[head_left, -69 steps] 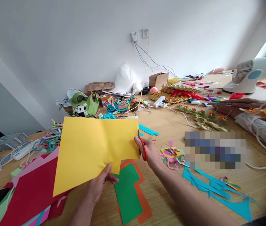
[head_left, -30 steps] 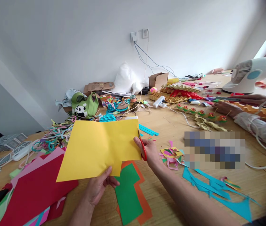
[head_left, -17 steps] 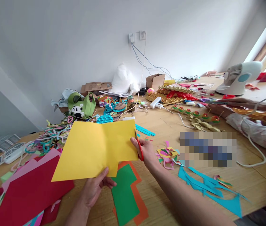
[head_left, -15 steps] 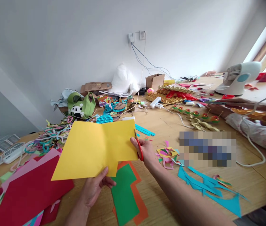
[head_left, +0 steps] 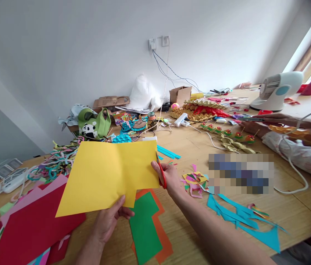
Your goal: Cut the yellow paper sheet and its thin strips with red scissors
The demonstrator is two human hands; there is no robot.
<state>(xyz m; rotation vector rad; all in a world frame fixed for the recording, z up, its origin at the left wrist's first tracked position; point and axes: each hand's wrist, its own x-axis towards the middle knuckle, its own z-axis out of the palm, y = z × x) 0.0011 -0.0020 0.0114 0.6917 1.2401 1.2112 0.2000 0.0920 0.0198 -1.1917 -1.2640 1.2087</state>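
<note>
1. While nearest at 6 o'clock a green paper shape (head_left: 144,228) lies on orange paper (head_left: 164,241), flat on the desk (head_left: 184,244), red sheet (head_left: 39,221) lies at 8 o'clock, also nr.
2. L hand (head_left: 111,221), 7 o'clock: grip pinching lower edge of yellow sheet (head_left: 97,176), thumb on top face, fingertips curled under; wrist low, forearm up from nr edge.
3. Yellow sheet, 8 o'clock, raised above desk & tilted. Prob. v. light, bendy but w/ some body, like thin card; soft bend mid-sheet, notch at lower R. Best hold: lower edge nr notch, light pinch, else may crease.
4. R hand (head_left: 169,178), 5 o'clock: grip closed round red-handled scissors (head_left: 162,176) at sheet's R edge; can't tell blade gap. Forearm slants up from 4–5 o'clock.
5. Teal scraps (head_left: 271,237), 4 o'clock; mixed scraps (head_left: 195,178) closer to R hand.
6. Farther: power strip (head_left: 181,120), 1 o'clock; co-worker's hand (head_left: 285,120), 3 o'clock; fan (head_left: 282,92) beyond, 2–3 o'clock.
</note>
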